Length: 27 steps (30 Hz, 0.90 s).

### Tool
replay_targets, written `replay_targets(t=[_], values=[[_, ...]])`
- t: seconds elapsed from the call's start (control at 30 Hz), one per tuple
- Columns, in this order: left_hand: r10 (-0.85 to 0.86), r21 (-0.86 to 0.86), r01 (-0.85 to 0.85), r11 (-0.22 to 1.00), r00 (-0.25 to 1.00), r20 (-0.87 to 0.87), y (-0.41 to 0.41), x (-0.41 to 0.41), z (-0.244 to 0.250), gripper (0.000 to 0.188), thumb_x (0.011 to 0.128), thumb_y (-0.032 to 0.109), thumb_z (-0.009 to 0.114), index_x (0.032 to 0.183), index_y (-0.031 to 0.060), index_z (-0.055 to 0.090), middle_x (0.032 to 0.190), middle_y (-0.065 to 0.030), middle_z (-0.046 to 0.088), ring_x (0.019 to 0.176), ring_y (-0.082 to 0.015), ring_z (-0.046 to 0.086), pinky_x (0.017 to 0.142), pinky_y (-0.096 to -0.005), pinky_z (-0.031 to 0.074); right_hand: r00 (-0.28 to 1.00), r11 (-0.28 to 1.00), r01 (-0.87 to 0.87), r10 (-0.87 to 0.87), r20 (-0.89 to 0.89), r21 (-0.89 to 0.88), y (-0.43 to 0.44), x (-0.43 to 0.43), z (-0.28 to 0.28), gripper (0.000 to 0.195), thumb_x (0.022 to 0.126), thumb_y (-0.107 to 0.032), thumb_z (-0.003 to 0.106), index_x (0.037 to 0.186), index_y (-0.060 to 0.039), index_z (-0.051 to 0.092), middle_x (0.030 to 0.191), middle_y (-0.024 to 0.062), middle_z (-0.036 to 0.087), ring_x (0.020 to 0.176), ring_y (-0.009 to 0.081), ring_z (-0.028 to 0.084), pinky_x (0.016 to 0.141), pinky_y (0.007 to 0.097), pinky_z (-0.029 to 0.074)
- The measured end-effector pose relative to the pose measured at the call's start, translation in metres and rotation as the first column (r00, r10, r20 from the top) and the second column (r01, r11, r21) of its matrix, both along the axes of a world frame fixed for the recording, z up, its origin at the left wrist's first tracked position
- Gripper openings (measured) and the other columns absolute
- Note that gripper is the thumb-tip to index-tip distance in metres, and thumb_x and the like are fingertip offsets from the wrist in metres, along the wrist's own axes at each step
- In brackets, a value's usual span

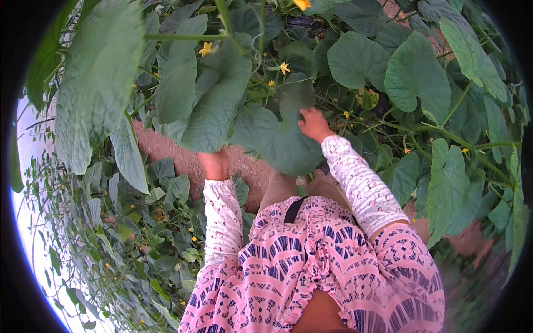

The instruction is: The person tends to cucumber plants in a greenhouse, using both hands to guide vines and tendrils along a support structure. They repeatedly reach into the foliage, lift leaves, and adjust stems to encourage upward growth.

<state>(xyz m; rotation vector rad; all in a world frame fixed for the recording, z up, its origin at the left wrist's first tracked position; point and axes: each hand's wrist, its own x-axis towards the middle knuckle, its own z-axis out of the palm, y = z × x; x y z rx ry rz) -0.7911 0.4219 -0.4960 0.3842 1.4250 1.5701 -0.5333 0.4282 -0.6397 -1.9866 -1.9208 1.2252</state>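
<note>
My right hand (316,124) is at the right edge of a broad green leaf (283,141) of a cucurbit vine. Its fingertips point left and touch or nearly touch the leaf; whether they pinch it is not clear. My left hand (216,162) reaches up under another large leaf (216,100), which hides its fingers. Between and above both hands, thin stems and tendrils carry small yellow flowers (285,68). A thick green stem (227,21) comes down from the top of the view.
Large leaves (100,83) hang close to the camera at the left. On the right, a leafy stem (458,139) stretches across. Bare reddish soil (166,143) shows beneath the vines. Dense foliage (145,241) fills the lower left, beside a bright white surface (33,200).
</note>
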Motion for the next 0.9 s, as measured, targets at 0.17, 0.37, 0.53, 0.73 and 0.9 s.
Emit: replay_targets(t=[0.17,0.37,0.53,0.73,0.9], values=[[-0.086,-0.029,0.089,0.996,0.992,0.088,-0.017,0.008,-0.014,0.042,0.092,0.033,0.045,0.127,0.0111,0.042,0.129,-0.0054,0.047,0.116,-0.0235,0.046,0.097,-0.0452,0.039,0.989,0.997,0.011,-0.022,-0.146,-0.076,-0.06,-0.016,-0.015,0.049,0.078,-0.022,0.06,0.123,-0.0045,0.049,0.12,0.0222,0.05,0.111,0.0389,0.047,0.095,0.0434,0.04],[-0.092,-0.109,0.144,0.984,0.919,0.382,-0.026,0.034,0.011,0.038,0.094,0.032,0.041,0.126,0.0121,0.043,0.128,-0.0043,0.047,0.115,-0.0221,0.046,0.094,-0.0405,0.04,0.982,0.992,0.117,-0.122,-0.144,-0.043,-0.043,0.01,-0.006,0.051,0.079,-0.022,0.06,0.125,-0.0039,0.048,0.122,0.0207,0.05,0.114,0.037,0.046,0.097,0.0403,0.037],[-0.126,-0.207,0.187,0.96,0.953,0.277,-0.033,0.007,0.001,0.04,0.092,0.028,0.047,0.127,0.0101,0.04,0.121,-0.0045,0.05,0.105,-0.0196,0.049,0.09,-0.0368,0.039,0.921,0.892,0.36,-0.293,-0.257,0.273,-0.003,0.029,0.023,0.04,0.078,-0.014,0.058,0.116,-0.0025,0.053,0.11,0.0201,0.057,0.102,0.0352,0.054,0.088,0.0409,0.043],[-0.09,-0.085,0.086,0.993,0.995,-0.04,-0.017,0.023,0.06,0.049,0.088,0.023,0.054,0.13,0.0064,0.034,0.114,-0.0061,0.052,0.1,-0.0171,0.049,0.087,-0.033,0.038,0.751,0.78,0.54,-0.277,-0.6,0.316,0.046,0.029,0.102,0.036,0.083,-0.013,0.055,0.118,-0.0029,0.052,0.112,0.0156,0.058,0.103,0.0265,0.056,0.087,0.0358,0.043],[-0.313,0.0,0.324,0.946,0.914,-0.259,-0.011,0.052,0.084,0.037,0.091,0.018,0.051,0.125,0.0057,0.042,0.112,-0.0057,0.053,0.097,-0.0137,0.052,0.082,-0.0265,0.041,0.787,0.825,0.277,0.099,-0.609,0.492,0.052,-0.005,0.164,0.042,0.087,-0.02,0.055,0.125,-0.0041,0.048,0.126,0.0161,0.049,0.117,0.0266,0.046,0.098,0.0349,0.036]])
